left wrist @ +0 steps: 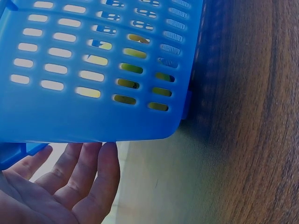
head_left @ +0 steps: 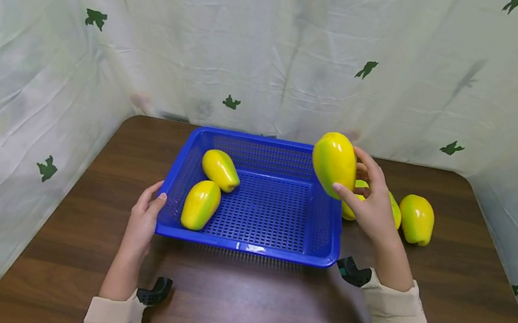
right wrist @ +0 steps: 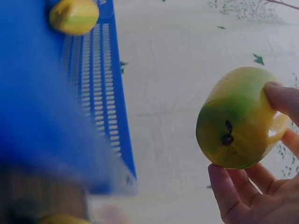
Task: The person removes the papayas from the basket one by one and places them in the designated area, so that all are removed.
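Observation:
My right hand [head_left: 373, 208] holds a glossy yellow-green mango [head_left: 333, 165] up above the right rim of a blue plastic basket [head_left: 245, 249]. In the right wrist view, thumb and fingers grip the mango [right wrist: 240, 119] from the side, with its dark stem mark showing. My left hand [head_left: 142, 222] grips the basket's left side, thumb at the rim; the left wrist view shows fingers [left wrist: 108, 161] against the rim from outside. Inside the basket, towards the left, lie two mangoes, one farther back [head_left: 220, 169] and one nearer [head_left: 201, 205].
Right of the basket, a mango [head_left: 416, 220] lies on the brown wooden table [head_left: 236, 305]. More yellow-green mangoes beside it are partly hidden behind my right hand. A pale cloth [head_left: 267, 44] with green leaf shapes hangs behind the table and along its sides.

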The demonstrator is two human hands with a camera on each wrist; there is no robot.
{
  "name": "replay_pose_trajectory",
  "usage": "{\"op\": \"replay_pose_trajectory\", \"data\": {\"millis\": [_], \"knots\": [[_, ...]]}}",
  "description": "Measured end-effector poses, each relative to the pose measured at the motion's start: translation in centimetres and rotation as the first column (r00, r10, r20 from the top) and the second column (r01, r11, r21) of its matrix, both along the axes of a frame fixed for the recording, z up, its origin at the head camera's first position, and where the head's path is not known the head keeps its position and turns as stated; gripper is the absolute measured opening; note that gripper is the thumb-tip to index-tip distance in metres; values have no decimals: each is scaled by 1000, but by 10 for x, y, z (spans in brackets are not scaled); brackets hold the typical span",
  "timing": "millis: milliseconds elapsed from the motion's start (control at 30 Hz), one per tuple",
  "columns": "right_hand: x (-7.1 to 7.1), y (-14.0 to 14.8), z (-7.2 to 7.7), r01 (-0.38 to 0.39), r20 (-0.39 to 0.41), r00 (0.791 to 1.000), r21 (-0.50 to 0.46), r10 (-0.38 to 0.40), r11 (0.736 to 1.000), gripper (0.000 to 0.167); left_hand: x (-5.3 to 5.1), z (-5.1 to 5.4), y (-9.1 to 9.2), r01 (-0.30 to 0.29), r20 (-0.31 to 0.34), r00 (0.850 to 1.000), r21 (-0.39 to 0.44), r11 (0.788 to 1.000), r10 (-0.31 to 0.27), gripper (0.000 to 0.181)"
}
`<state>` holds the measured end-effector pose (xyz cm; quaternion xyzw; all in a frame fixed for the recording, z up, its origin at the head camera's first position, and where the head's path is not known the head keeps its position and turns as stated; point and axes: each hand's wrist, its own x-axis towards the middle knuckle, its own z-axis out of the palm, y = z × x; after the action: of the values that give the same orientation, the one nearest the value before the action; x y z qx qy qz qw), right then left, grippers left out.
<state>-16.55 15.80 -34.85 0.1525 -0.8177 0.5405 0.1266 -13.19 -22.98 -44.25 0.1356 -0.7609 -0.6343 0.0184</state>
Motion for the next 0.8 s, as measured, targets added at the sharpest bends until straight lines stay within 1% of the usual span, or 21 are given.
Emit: {"op": "replay_pose_trajectory", "data": {"millis": [200,367,467,667,800], "knots": [[13,13,-10,70,17,997,22,-70,997,64,0,-1,0,-6,-7,1000,4,1000,6,47],[22,24,-25,106,38,994,5,-106,994,63,0,-1,0,-1,-5,1000,6,1000,1,48],[24,33,-40,121,55,991,-4,-121,993,64,0,-1,0,-2,-7,1000,6,1000,2,49],[23,52,-78,164,103,981,10,-164,986,66,0,-2,-1,-4,-15,1000,-5,1000,4,49],[30,58,-92,200,118,972,23,-201,980,66,1,-1,0,0,-17,1000,1,1000,0,49]]}}
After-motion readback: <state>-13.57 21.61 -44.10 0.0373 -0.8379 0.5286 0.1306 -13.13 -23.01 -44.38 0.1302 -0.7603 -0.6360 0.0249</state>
